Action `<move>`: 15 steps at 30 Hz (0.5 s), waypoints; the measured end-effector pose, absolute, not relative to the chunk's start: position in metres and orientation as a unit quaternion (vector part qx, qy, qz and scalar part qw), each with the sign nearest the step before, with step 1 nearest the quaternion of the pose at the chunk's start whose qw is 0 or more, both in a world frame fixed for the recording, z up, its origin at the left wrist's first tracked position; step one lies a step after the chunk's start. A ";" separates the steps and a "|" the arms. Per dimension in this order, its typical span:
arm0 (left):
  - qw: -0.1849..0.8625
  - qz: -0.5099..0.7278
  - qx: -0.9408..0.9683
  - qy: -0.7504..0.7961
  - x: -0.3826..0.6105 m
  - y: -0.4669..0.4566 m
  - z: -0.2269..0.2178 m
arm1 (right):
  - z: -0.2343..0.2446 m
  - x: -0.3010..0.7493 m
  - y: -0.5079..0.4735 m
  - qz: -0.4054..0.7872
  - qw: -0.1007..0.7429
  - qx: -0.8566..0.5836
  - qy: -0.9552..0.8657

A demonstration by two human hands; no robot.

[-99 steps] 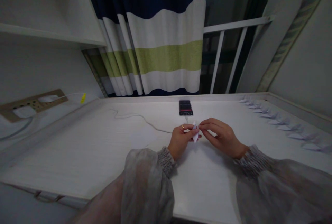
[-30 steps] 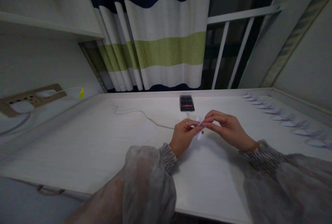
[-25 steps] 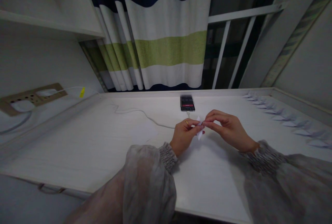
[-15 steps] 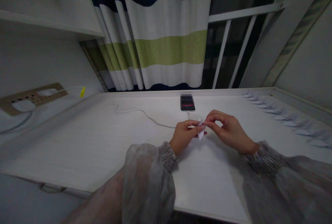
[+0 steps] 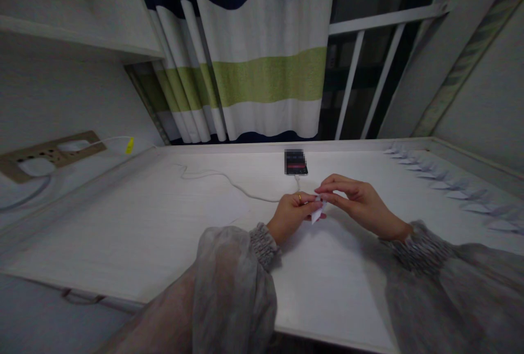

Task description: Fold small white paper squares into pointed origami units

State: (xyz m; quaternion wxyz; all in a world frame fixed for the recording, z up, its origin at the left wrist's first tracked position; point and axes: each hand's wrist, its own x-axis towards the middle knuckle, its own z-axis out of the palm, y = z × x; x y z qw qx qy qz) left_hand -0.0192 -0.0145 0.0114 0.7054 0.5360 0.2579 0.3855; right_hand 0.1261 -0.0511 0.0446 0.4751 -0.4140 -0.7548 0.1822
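A small folded piece of white paper [image 5: 315, 215] is held above the desk, its pointed end hanging down. My left hand [image 5: 290, 213] pinches it between thumb and fingers; a gold ring shows on one finger. From the right, my right hand [image 5: 359, 204] meets the paper's upper part with thumb and fingertips closed on it. Fingers cover most of that upper part, so its exact fold is hidden. On the right side of the desk stand several folded white paper pieces [image 5: 448, 187] with pointed tips, in a slanting row.
A phone [image 5: 295, 163] lies beyond my hands near the back edge, with a white cable [image 5: 235, 183] trailing left across the white desk [image 5: 135, 228]. Power sockets with plugs [image 5: 53, 157] are on the left wall. A striped curtain [image 5: 266, 59] hangs behind.
My right fingertips have shifted slightly left over the top of the paper. The paper's lower tip has tilted a little to the left, while my left hand stays nearly in place.
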 end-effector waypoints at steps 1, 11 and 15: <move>0.702 0.388 0.540 0.255 -0.019 -0.014 0.011 | 0.045 0.126 -0.051 0.190 0.476 -0.418 -0.750; 0.648 0.395 0.595 0.265 -0.019 -0.011 0.005 | 0.044 0.124 -0.052 0.174 0.452 -0.470 -0.738; 0.637 0.388 0.615 0.256 -0.020 -0.009 0.003 | 0.047 0.126 -0.052 0.162 0.438 -0.437 -0.769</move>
